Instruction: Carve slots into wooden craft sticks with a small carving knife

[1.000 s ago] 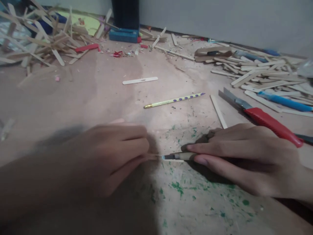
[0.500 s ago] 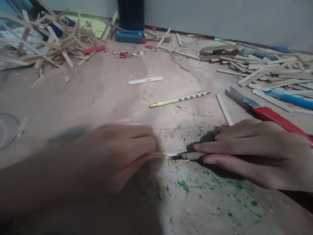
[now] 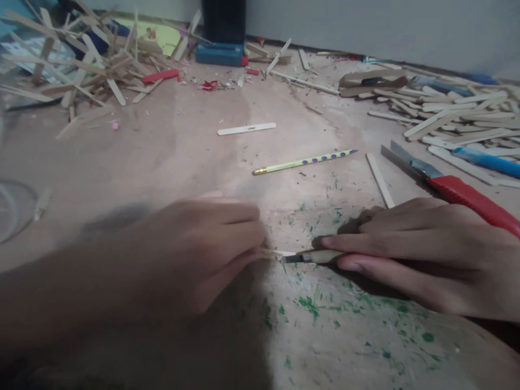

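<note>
Low in the head view, my left hand [image 3: 219, 244] is closed on a thin wooden craft stick [image 3: 271, 252], whose end pokes out past the fingers. My right hand [image 3: 422, 249] grips a carving knife [image 3: 320, 257] with a pale wooden handle and a short dark metal blade. The blade lies at the stick's exposed end; whether it cuts into the wood cannot be made out. Most of the stick is hidden inside my left hand. Beyond the hands lie a yellow pencil with purple spots [image 3: 304, 162] and a single craft stick with a small slot [image 3: 246, 129].
A red-handled cutter [image 3: 467, 197] and another stick [image 3: 379, 180] lie just beyond my right hand. Heaps of craft sticks stand at back left [image 3: 89, 70] and right [image 3: 459, 116]. A dark upright object with a blue base [image 3: 221, 54] stands by the wall. Green paint marks the table [image 3: 345, 352].
The whole view has shifted slightly, so the table things appear a little further right and higher. Both hands keep their grips, and the blade stays by the stick's end.
</note>
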Action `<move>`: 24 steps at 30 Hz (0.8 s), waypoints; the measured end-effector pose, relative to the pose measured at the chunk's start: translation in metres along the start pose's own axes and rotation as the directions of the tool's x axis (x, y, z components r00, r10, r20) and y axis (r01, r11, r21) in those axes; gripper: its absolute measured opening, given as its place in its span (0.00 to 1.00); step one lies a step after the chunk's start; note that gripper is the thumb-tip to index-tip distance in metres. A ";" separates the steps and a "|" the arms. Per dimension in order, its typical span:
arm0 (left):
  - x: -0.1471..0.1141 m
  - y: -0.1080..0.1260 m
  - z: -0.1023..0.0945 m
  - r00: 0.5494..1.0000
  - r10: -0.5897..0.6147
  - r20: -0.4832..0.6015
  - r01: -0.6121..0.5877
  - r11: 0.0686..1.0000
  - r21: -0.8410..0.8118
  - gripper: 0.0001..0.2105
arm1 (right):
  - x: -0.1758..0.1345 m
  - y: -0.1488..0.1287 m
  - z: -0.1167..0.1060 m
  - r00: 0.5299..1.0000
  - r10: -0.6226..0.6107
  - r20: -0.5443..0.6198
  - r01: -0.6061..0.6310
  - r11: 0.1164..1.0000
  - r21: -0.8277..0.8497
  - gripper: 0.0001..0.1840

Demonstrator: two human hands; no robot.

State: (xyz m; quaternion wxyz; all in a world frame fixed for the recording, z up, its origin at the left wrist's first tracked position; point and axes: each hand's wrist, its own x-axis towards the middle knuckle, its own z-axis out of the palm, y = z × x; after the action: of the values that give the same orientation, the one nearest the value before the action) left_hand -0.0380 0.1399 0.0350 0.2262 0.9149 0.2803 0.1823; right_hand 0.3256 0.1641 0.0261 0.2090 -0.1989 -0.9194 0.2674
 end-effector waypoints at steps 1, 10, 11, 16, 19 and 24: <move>0.001 0.001 -0.001 1.000 0.003 0.008 -0.003 1.000 0.019 0.22 | -0.001 0.000 0.000 1.000 0.002 -0.027 -0.002 1.000 0.012 0.12; -0.006 0.021 -0.002 0.996 -0.084 -0.022 0.085 0.994 0.067 0.16 | 0.001 -0.002 0.004 0.998 -0.022 -0.056 0.020 0.999 -0.028 0.09; -0.008 0.020 0.000 0.998 -0.059 -0.021 0.059 0.998 0.021 0.15 | 0.002 -0.001 0.005 0.997 -0.027 -0.071 0.024 0.999 -0.045 0.08; -0.007 0.010 0.006 0.982 0.190 -0.011 -0.190 0.982 -0.008 0.11 | 0.000 -0.002 0.007 0.995 -0.007 -0.097 0.001 0.998 -0.062 0.07; -0.005 0.001 0.002 0.991 0.107 -0.080 -0.093 0.983 0.161 0.18 | -0.003 -0.005 0.007 0.992 0.036 -0.119 -0.045 0.996 -0.073 0.08; -0.003 -0.012 0.000 0.982 0.133 -0.132 -0.093 0.959 0.268 0.16 | -0.001 -0.009 0.007 0.994 0.052 -0.099 -0.057 0.997 -0.044 0.11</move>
State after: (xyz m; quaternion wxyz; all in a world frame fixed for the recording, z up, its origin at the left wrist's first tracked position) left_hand -0.0453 0.1465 0.0281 0.0716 0.9350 0.2651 0.2243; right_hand 0.3209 0.1535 0.0259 0.2418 -0.2415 -0.9082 0.2416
